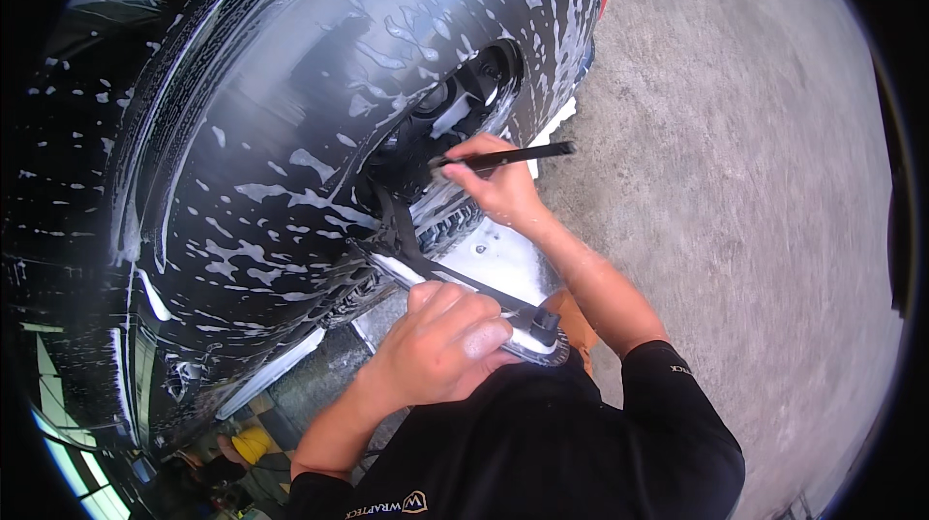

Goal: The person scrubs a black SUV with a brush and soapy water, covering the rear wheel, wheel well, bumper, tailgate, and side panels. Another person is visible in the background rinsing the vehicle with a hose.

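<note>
The right hand [494, 189] is pinching a slim black-handled brush [529, 153] at the oval black recess [404, 146] of a foamy black car [237, 123]; the curled left hand [440, 341] is gripping the hinged black flap [450, 280] beside it. Brushing is seemingly underway; white suds [312, 164] are lying unrinsed around the recess.

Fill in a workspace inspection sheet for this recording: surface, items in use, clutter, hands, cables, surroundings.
Surface: dark vehicle body, glossy, streaked with white foam.
Items in use: open flap, foamy; recess, uncovered; black-handled brush.
Clutter: orange item, partly hidden behind the person; kind unclear.
Hands: left hand grips the open flap; right hand holds the brush at the recess.
Cables: nothing clearly seen.
Surroundings: grey concrete floor; tyre below the recess; yellow item at lower left.
</note>
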Tool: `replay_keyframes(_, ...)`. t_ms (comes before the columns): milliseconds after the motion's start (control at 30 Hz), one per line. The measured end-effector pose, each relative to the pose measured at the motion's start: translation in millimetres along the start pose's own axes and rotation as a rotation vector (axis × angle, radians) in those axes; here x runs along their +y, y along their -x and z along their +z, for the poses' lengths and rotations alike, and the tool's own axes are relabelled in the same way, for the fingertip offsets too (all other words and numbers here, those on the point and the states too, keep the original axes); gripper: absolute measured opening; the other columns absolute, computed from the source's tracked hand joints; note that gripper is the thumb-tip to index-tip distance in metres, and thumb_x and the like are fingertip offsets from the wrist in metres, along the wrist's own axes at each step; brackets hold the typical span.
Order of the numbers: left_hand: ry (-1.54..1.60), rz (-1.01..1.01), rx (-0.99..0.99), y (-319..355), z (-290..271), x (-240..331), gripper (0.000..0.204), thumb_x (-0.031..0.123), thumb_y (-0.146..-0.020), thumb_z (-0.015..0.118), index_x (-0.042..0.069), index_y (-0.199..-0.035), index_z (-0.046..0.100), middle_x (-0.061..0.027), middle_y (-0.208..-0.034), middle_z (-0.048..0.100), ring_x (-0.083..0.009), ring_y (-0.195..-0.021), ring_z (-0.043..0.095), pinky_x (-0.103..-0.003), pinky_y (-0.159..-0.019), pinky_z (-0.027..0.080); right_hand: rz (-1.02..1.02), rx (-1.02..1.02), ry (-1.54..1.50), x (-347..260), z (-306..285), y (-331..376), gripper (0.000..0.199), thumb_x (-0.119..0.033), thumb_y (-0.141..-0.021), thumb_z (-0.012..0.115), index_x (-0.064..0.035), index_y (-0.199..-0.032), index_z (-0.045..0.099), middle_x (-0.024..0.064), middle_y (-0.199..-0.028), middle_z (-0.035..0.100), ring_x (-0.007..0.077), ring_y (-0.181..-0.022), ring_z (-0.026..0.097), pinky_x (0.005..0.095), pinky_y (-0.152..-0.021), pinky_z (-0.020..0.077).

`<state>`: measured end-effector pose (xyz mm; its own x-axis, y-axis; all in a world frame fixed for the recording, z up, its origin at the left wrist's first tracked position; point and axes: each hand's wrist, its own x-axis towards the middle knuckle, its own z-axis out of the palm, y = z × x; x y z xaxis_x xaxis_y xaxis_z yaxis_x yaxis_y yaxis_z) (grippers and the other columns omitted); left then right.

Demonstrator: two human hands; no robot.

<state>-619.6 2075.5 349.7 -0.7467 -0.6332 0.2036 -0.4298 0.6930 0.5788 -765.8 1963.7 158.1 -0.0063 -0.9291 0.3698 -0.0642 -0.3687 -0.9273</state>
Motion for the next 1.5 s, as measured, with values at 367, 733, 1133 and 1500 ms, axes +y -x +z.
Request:
replay_keyframes(367, 0.069, 0.012, 0.023, 8.3, -2.3, -2.2, 0.028, 0.013, -0.077, 0.083, 0.010, -0.097, 0.063, -0.0042, -0.097, 0.061, -0.0259, -0.092, 0.059, -0.040, -0.084, 0.040, -0.205, -0.150, 0.167, -10.6, 26.2, -45.0, 0.012, 0.001, -0.082, 0.073, 0.0011, -0.094, 0.072, 0.0193, -0.084, 0.067, 0.0397, -0.077, 0.068, 0.0458, -0.069, 0.0537)
replay_keyframes(733, 0.070, 0.029, 0.073, 3.9, 6.6, -7.4, 0.027, 0.013, -0.076, 0.084, 0.012, -0.097, 0.067, -0.0008, -0.096, 0.063, -0.0230, -0.090, 0.060, -0.039, -0.082, 0.039, -0.135, 0.093, 0.450, -0.6, -36.8, -44.2, 0.015, -0.004, -0.085, 0.079, -0.0021, -0.099, 0.073, 0.0173, -0.090, 0.067, 0.0337, -0.078, 0.069, 0.0383, -0.068, 0.0546)
replay_keyframes(1133, -0.832, -0.127, 0.376, -77.0, 20.6, -96.9, 0.052, 0.015, -0.090, 0.062, -0.002, -0.139, 0.060, -0.0174, -0.138, 0.052, -0.0307, -0.129, 0.048, -0.043, -0.106, 0.037, 0.227, 0.575, 0.030, 25.9, -184.1, 1.3, 0.029, -0.016, -0.099, 0.073, 0.0048, -0.118, 0.066, 0.0132, -0.103, 0.072, 0.0160, -0.085, 0.069, 0.0298, -0.078, 0.0554)
replay_keyframes(1500, -0.505, -0.557, 0.933, 160.4, -49.7, -64.5, 0.036, 0.005, -0.086, 0.071, 0.011, -0.122, 0.070, -0.0156, -0.140, 0.055, -0.0364, -0.128, 0.052, -0.047, -0.108, 0.038, -0.271, 0.169, -0.266, -162.1, 34.9, -194.8, 0.022, -0.010, -0.099, 0.071, 0.0053, -0.115, 0.068, 0.0164, -0.109, 0.073, 0.0217, -0.092, 0.074, 0.0321, -0.083, 0.0601)
